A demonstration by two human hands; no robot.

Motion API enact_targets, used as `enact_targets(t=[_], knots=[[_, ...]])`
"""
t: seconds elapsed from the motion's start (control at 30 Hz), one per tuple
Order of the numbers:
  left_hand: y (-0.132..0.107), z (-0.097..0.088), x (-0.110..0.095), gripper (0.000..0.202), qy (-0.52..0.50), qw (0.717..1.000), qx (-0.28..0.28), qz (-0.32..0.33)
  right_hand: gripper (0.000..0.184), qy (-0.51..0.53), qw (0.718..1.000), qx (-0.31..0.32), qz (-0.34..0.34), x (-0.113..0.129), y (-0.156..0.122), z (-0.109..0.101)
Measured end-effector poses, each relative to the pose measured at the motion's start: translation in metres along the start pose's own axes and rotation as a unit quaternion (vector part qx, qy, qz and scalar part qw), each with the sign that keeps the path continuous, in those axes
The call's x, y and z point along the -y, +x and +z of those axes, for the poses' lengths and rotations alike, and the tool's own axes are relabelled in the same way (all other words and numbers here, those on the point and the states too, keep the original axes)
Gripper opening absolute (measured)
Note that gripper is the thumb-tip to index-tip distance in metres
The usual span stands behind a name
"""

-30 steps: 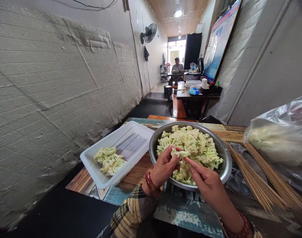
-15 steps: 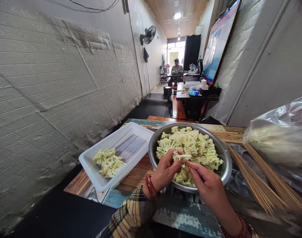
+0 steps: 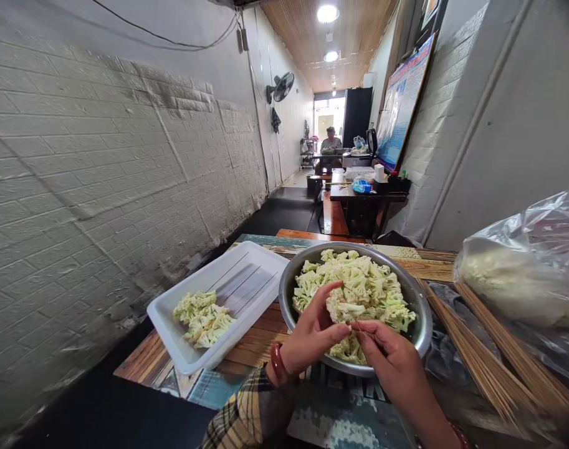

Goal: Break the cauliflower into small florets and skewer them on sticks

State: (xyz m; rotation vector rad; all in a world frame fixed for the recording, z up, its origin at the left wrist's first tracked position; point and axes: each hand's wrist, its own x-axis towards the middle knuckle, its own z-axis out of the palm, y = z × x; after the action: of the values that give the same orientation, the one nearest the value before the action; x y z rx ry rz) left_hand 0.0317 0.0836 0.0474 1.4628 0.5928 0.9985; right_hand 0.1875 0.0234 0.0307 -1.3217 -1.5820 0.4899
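A wide steel bowl (image 3: 424,312) full of cut cauliflower (image 3: 359,274) stands in front of me. My right hand (image 3: 391,355) is closed in a pinch on a thin skewer (image 3: 358,327), of which only a short bit shows. Just above the pinch is a cauliflower floret (image 3: 344,308); whether it is on the skewer I cannot tell. Over the bowl's near left side my left hand (image 3: 315,333) has its index finger and thumb spread apart, the thumb tip close to my right fingertips. In the white tray (image 3: 260,299) to the left lie several skewered-looking cauliflower pieces (image 3: 204,321).
Loose bundles of bamboo skewers (image 3: 480,355) lie right of the bowl, beside a clear plastic bag (image 3: 527,262) with pale contents. Behind stands another table (image 3: 344,192) with boxes and bags. A person (image 3: 331,142) sits far back. A white brick wall (image 3: 101,156) runs along the left.
My left fingers have spread from their pinch on the floret, and the thumb has come down toward my right fingertips. The right hand keeps its pinch. The view has tilted up slightly.
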Motion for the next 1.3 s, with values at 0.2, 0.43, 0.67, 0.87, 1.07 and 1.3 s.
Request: enact_targets(t=[0.2,0.43,0.67,0.87,1.07,1.3], knots=[[0.001,-0.003,0.002,0.039,-0.095,0.993,0.011,-0.069,0.028,-0.048,0.999,-0.009,-0.023,-0.005,-0.008,0.003],[0.0,0.001,0.0,0.041,-0.079,0.995,-0.019,-0.053,0.028,-0.072,0.997,0.011,0.014,-0.005,-0.015,-0.004],[-0.002,0.005,-0.001,0.035,0.0,0.997,-0.054,-0.056,0.027,-0.074,0.997,0.015,0.029,-0.003,-0.013,-0.001],[-0.002,0.003,0.002,0.027,0.027,0.998,-0.053,-0.033,0.026,-0.077,0.997,-0.004,-0.005,-0.002,-0.013,0.001],[-0.001,0.0,0.0,0.021,0.054,0.998,-0.023,0.003,0.026,-0.081,0.997,-0.013,0.008,0.001,-0.01,0.001],[0.001,0.004,-0.004,0.019,0.095,0.995,0.026,-0.004,0.028,-0.045,0.999,-0.028,0.007,0.005,-0.002,-0.001]])
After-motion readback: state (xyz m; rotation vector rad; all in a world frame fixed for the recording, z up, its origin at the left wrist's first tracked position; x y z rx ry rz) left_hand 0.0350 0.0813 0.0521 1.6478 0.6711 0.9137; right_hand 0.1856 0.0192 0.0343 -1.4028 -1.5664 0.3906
